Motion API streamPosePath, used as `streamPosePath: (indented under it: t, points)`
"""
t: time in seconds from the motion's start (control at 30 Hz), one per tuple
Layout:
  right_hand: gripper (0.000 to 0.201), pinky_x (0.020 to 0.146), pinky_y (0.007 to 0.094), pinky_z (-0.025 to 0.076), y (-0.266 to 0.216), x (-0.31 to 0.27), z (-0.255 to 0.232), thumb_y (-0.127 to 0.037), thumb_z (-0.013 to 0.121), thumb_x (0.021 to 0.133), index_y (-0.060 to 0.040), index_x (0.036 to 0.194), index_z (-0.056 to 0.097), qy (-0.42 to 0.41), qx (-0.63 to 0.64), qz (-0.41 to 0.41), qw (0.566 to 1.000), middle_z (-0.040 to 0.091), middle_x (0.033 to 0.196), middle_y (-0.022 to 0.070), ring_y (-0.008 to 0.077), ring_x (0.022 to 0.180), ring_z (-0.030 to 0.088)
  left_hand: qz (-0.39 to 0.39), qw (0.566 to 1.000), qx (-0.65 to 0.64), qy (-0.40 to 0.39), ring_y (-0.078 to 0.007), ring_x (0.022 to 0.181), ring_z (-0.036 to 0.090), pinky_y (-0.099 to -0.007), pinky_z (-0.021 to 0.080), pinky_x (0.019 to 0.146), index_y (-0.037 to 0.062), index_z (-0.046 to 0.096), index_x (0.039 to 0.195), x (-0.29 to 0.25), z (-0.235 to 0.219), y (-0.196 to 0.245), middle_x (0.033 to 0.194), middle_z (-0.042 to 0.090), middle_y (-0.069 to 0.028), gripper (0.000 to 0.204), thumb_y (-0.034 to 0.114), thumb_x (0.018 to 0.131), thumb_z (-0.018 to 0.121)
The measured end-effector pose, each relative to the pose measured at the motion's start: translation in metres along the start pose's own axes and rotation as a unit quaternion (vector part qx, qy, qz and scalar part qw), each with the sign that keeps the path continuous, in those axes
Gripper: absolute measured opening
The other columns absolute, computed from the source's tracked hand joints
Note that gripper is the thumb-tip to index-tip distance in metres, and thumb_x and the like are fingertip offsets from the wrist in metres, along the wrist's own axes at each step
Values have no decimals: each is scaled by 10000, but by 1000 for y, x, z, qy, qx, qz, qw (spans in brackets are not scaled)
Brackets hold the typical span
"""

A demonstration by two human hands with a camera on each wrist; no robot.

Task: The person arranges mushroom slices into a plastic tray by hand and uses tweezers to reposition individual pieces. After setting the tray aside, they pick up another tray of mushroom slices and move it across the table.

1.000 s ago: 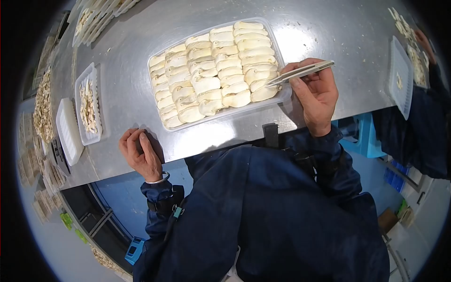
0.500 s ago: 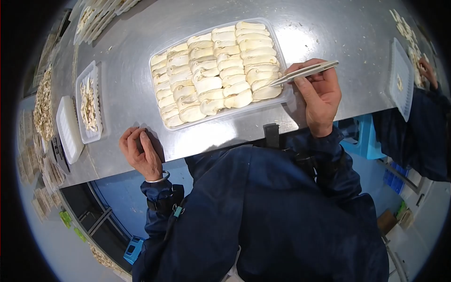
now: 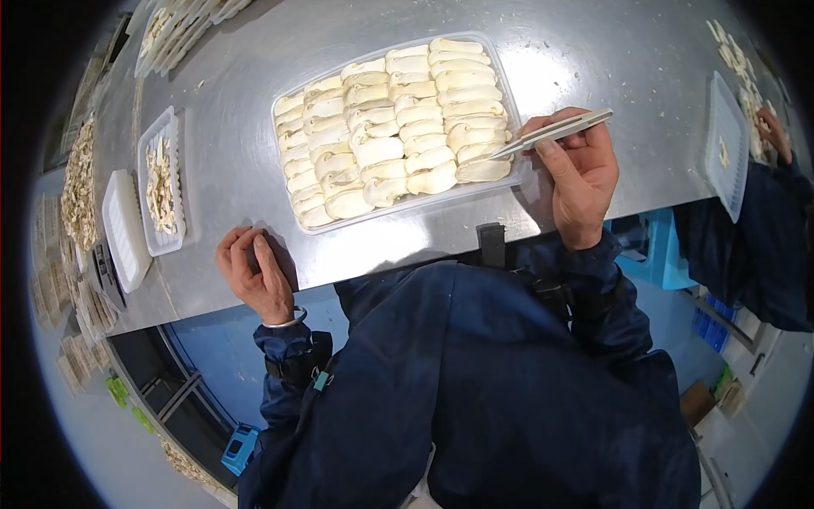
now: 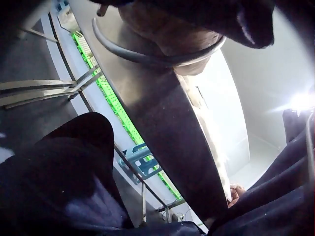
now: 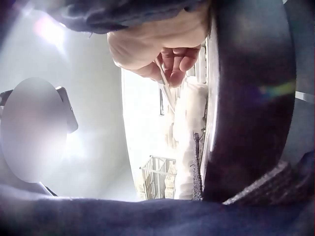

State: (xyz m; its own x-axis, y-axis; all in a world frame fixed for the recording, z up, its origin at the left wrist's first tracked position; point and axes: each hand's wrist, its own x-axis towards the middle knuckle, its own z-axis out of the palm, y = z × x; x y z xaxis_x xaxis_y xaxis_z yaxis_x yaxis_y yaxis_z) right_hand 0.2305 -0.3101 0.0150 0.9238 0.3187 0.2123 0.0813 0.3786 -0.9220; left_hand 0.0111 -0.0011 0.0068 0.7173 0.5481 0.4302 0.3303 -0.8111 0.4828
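In the head view, a clear plastic tray [image 3: 511, 89] holds pale mushroom slices [image 3: 379, 153] laid in overlapping columns. My right hand [image 3: 585, 187] is beside the tray's near right corner and pinches a pair of slim metal tweezers [image 3: 566, 129] between thumb and fingers. The tweezers' tips point left, right at the lowest slices of the right-hand column. The same hand [image 5: 157, 46] and tweezers show in the right wrist view, backlit. Left of the tray, my left hand [image 3: 259, 276] rests on the table's front edge, fingers loosely curled around nothing, a silver bracelet [image 3: 288, 319] at the wrist.
On the steel table [image 3: 229, 170], a small white tray [image 3: 175, 220] of mushroom pieces stands at left beside another white tray [image 3: 125, 242]. Stacked trays [image 3: 182, 38] are at the back left. At far right, another person's hand [image 3: 773, 136] is near a white tray [image 3: 721, 127].
My right hand and the tweezers have shifted slightly right, the tips drawing back a little from the slices. My left hand stays put. The other person's hand has moved lower in view.
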Motion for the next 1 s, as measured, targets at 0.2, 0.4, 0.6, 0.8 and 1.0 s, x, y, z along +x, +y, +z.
streamPosePath:
  t: [0.2, 0.4, 0.6, 0.8, 1.0]
  points:
    - [253, 860, 303, 507, 0, 0, -1, 54, 566, 919, 42, 1163, 500, -6, -15, -3, 1000, 647, 1025, 174, 176, 923, 621, -1, 1000, -8, 2, -237, 1030, 566, -340, 471, 899, -22, 648, 1013, 0, 1, -1, 1119, 547, -138, 167, 126, 979, 579]
    - [270, 842, 293, 509, 0, 1, -1, 48, 587, 908, 40, 1164, 501, 0, -20, 1, 1000, 656, 1025, 164, 162, 912, 623, -3, 1000, -3, 3, -238, 1035, 564, -341, 466, 902, -22, 648, 1015, 0, 0, 2, 1118, 549, -137, 166, 124, 978, 579]
    - [288, 845, 285, 509, 1, 1, 1, 50, 603, 890, 35, 1161, 505, -1, -43, 9, 999, 665, 1029, 148, 149, 916, 625, -7, 1000, -15, 5, -248, 1035, 564, -345, 462, 907, -20, 648, 1015, 0, 0, 1, 1114, 555, -138, 165, 126, 974, 584]
    - [277, 858, 288, 508, 0, -1, 3, 33, 620, 890, 28, 1145, 513, -20, -73, -12, 997, 673, 1031, 136, 149, 939, 633, 1, 1000, -9, 5, -244, 1032, 565, -341, 461, 906, -21, 650, 1012, 1, 0, 2, 1112, 553, -136, 163, 123, 973, 586]
    - [266, 864, 288, 510, -1, -2, 10, 22, 624, 894, 22, 1138, 518, -31, -71, -21, 997, 674, 1033, 134, 147, 943, 637, -1, 1000, -15, 5, -242, 1033, 563, -340, 459, 906, -20, 651, 1015, 0, 0, 1, 1112, 554, -137, 167, 130, 974, 588]
